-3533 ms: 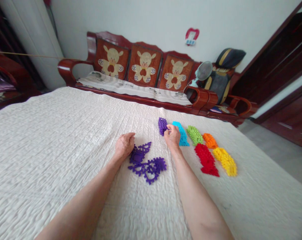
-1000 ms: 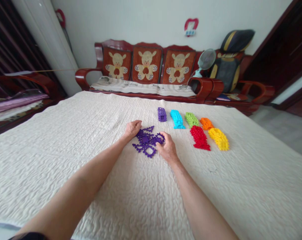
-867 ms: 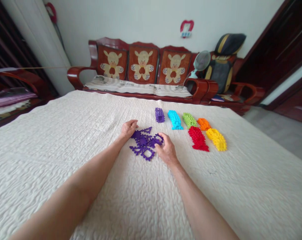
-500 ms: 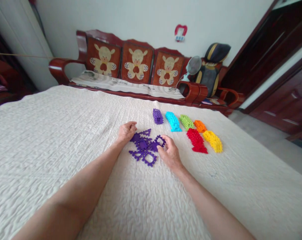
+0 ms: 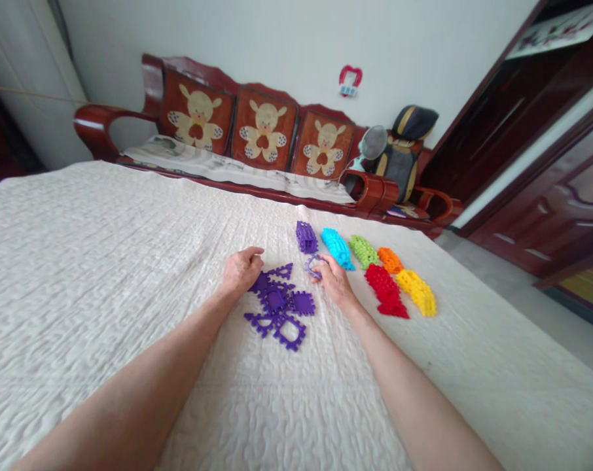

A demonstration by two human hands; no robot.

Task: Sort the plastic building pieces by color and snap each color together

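My right hand (image 5: 334,279) is closed on a purple square frame piece (image 5: 311,265), pinching it by its right side just above the bedspread. Below it lies a loose pile of flat purple interlocking pieces with toothed edges: a solid square (image 5: 302,303), an open-centred square (image 5: 290,333), triangles such as one at the top (image 5: 281,271), and others overlapping. At the pile's upper left rests my left hand (image 5: 242,269), its fingers curled in; whatever may be between them is hidden. The purple square beside that hand (image 5: 258,282) is partly covered.
Bundles of joined pieces stand beyond and to the right: purple (image 5: 307,237), blue (image 5: 338,248), green (image 5: 364,250), orange (image 5: 390,260), red (image 5: 385,291) and yellow (image 5: 417,292). A white quilted bedspread (image 5: 129,261) lies beneath everything. Behind is a wooden sofa (image 5: 100,124).
My right hand has lifted the purple square frame off the pile and moved it up and away, uncovering the solid square. My left hand stays at the pile's upper left.
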